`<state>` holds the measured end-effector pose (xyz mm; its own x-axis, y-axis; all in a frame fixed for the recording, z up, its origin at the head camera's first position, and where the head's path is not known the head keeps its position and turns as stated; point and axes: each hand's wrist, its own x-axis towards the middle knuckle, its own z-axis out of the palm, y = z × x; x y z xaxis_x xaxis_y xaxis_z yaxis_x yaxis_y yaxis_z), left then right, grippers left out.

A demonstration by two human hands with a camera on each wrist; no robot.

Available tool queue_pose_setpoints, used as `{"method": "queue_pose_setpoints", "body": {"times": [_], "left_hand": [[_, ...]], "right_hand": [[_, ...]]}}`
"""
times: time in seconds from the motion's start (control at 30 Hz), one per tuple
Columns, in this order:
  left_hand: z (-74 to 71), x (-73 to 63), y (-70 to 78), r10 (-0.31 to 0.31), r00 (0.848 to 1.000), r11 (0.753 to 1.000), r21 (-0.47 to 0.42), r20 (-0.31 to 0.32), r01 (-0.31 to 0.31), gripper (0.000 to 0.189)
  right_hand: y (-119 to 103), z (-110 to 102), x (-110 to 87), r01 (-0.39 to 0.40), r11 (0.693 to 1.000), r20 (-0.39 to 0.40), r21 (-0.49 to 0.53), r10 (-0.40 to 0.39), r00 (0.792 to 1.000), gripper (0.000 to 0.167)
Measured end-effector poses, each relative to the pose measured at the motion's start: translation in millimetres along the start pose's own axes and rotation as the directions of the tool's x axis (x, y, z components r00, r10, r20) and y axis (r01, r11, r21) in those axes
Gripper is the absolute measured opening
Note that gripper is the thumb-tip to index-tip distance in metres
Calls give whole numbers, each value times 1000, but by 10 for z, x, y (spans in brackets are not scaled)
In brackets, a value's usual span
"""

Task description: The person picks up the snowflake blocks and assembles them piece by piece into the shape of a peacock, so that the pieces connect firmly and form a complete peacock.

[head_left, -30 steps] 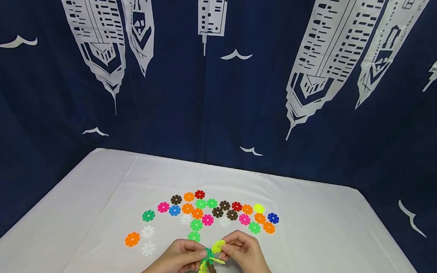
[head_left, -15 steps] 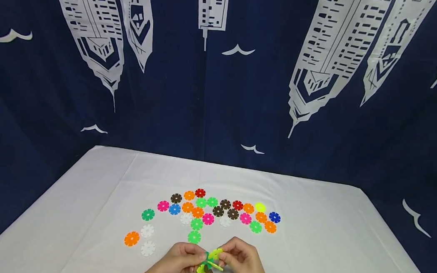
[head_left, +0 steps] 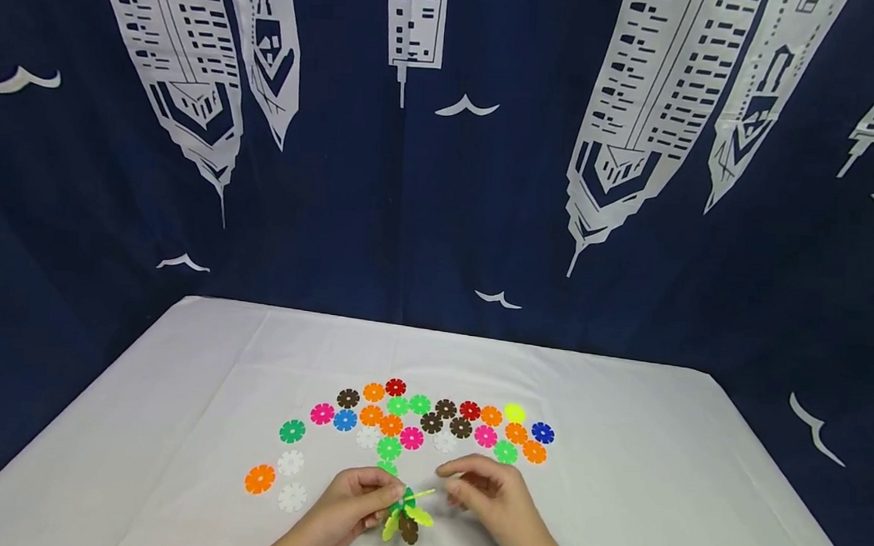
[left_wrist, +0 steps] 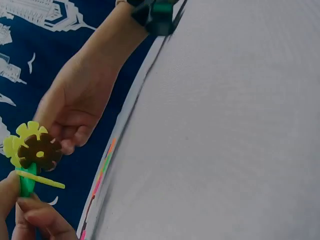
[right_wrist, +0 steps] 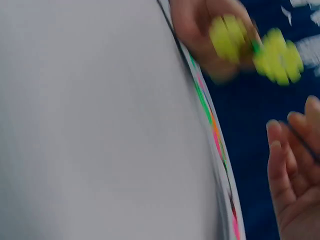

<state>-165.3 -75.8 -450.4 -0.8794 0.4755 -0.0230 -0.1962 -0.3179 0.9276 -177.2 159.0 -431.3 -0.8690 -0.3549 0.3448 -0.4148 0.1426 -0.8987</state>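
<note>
Low in the head view, my left hand [head_left: 354,502] pinches a green notched disc [head_left: 407,498] by its edge. Yellow discs [head_left: 418,516] and a brown disc [head_left: 409,529] are slotted into its rim and fan outward. Seen from the left wrist, the brown disc [left_wrist: 40,151] stands in front of a yellow one, and another yellow disc [left_wrist: 42,180] shows edge-on. My right hand [head_left: 487,497] is a short way to the right of this piece, its fingers loosely bent with nothing between them. The right wrist view shows those fingers [right_wrist: 282,165] apart from the yellow discs [right_wrist: 278,57].
Several loose notched discs lie flat on the white table [head_left: 621,451] beyond the hands, among them a blue one [head_left: 543,432] and a red one [head_left: 396,387]. An orange disc [head_left: 260,478] and white discs [head_left: 291,497] lie left. A dark blue curtain [head_left: 335,217] hangs behind.
My right hand has let go of the yellow disc it pinched and moved back from it. That disc now sits in the green one, which my left hand keeps holding.
</note>
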Motion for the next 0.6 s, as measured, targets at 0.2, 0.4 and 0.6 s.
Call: {"method": "queue_pose_setpoints", "body": {"times": [0.2,0.4,0.6], "left_hand": [[3,-6,-22,-43,997,999,13,-56,44,12],[35,2,16,-67,996,997,-27,-62,66,9],[42,16,38,-83,995,996,-32,-60,81,9]], "right_hand": [[156,-522,56,-387,803,-387,-453,214,897,9],[278,-702,55,-436,666,-384,-606,235,893,16],[298,-734,101,-450,660,-415,-602,223,882,21]]}}
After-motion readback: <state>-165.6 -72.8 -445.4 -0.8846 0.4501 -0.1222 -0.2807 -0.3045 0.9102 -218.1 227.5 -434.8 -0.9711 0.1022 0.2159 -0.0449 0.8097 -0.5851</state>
